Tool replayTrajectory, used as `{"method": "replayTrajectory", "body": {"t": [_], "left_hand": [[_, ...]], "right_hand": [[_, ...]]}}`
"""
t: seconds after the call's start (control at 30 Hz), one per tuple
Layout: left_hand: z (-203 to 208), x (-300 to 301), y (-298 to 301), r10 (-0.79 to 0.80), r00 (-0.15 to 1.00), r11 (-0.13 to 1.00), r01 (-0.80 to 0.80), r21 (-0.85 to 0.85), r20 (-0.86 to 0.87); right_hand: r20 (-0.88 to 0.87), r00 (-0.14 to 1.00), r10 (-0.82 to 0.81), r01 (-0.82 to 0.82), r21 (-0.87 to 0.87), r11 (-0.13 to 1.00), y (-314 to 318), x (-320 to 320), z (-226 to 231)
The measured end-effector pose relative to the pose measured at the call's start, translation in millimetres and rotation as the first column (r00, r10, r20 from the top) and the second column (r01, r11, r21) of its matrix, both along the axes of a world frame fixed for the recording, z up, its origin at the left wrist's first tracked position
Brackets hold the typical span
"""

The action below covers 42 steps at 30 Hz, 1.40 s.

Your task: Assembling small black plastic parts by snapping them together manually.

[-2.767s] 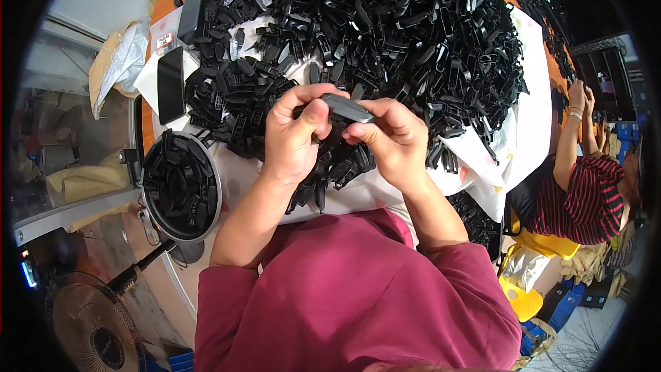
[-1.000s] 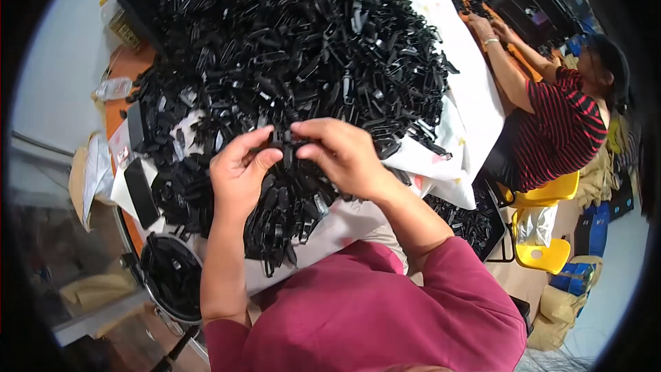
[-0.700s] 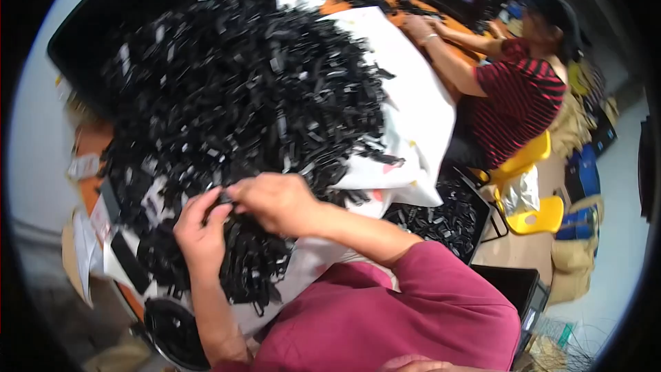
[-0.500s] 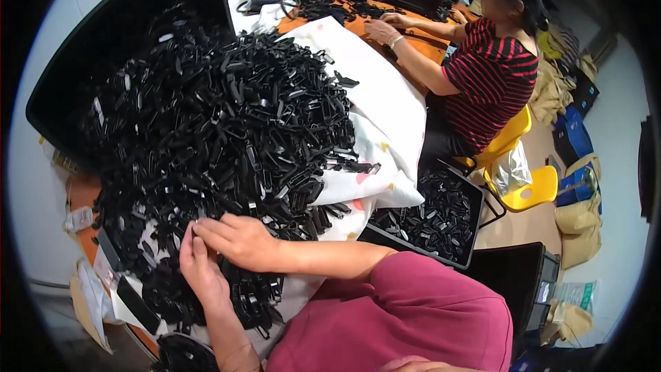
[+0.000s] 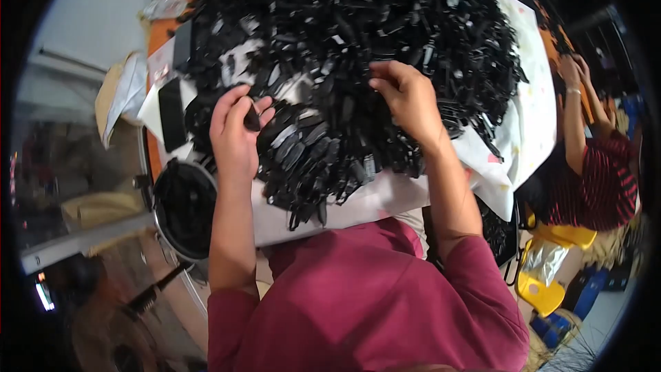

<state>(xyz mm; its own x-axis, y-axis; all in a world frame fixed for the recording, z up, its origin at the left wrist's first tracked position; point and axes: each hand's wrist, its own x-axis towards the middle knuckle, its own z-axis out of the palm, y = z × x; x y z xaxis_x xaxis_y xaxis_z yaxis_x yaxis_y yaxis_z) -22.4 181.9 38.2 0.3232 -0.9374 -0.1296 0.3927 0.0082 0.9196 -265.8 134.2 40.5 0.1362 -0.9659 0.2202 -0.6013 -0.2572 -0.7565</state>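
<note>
My left hand (image 5: 235, 134) is raised over the left side of a large heap of small black plastic parts (image 5: 337, 83). Its fingers are curled around one dark plastic part (image 5: 253, 118), which shows between thumb and fingers. Farther right, my right hand (image 5: 411, 100) hangs over the middle of the heap, thumb and forefinger bent towards each other in a pinch. Whatever lies between those fingertips blends with the black parts behind them. Below the left hand's fingers, several similar parts (image 5: 296, 148) lie bunched near the front edge.
White cloth (image 5: 533, 89) lies under the heap on an orange table (image 5: 158, 41). A round black container (image 5: 184, 210) stands at the front left. A dark flat slab (image 5: 172, 116) lies left of the heap. At right, a co-worker (image 5: 599, 179) sits near a yellow chair (image 5: 540, 293).
My hands, together over the heap earlier, have separated. The right has gone right over the heap, while the left keeps a dark part. The whole view has swung left and down.
</note>
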Motion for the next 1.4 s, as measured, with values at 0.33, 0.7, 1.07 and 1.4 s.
{"method": "replayTrajectory", "body": {"t": [0.33, 0.7, 1.07, 1.4], "left_hand": [[-9, -22, -11, -0.263, -0.179, 0.880, 0.359, 0.312, 0.948], [-17, -24, -25, -0.287, -0.499, 0.798, 0.347, 0.492, 0.818], [-17, -4, -19, -0.132, 0.557, 0.969, 0.246, -0.012, 0.820], [5, -16, -8, -0.227, 0.598, 0.888, 0.451, -0.089, 0.769]], "right_hand": [[-0.601, 0.688, 0.407, -0.429, 0.117, 0.896, 1, 48, -11], [-0.501, 0.865, 0.018, -0.008, 0.022, 1.000, -25, -12, 12], [-0.791, 0.559, 0.248, -0.496, -0.080, 0.865, 9, 20, -11], [0.622, 0.734, 0.272, -0.362, 0.019, 0.932, 23, 42, 23]]}}
